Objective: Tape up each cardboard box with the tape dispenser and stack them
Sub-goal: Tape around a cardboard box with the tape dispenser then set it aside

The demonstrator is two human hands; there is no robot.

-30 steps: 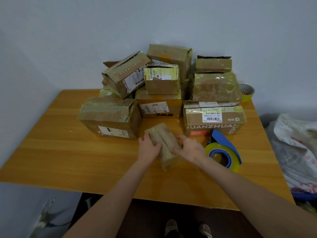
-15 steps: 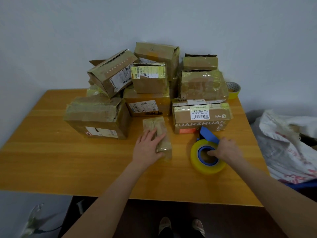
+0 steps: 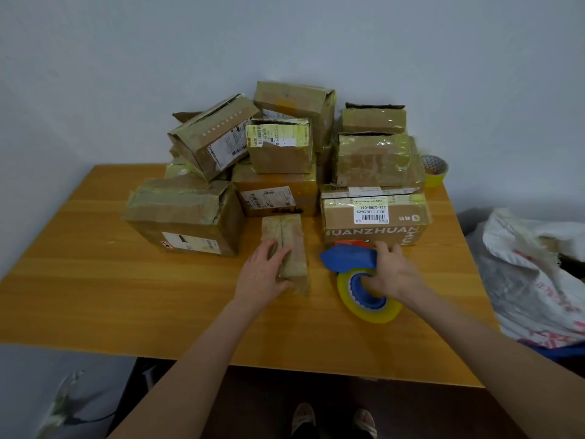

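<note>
Left hand point(image 3: 264, 272) flat on the small box point(image 3: 289, 239) mid-table point(image 3: 95, 280), right hand point(image 3: 392, 270) curled round the tape dispenser point(image 3: 348, 258) just beside it, so I'd say pin that box firmly and run the tape straight along its centre seam.

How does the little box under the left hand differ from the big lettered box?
The small plain brown cardboard box is slimmer and lower than the large lettered brown cardboard box. The small box shows no label; the large box bears a white barcode sticker. The left hand rests on the small box; another box sits on the large one.
</note>
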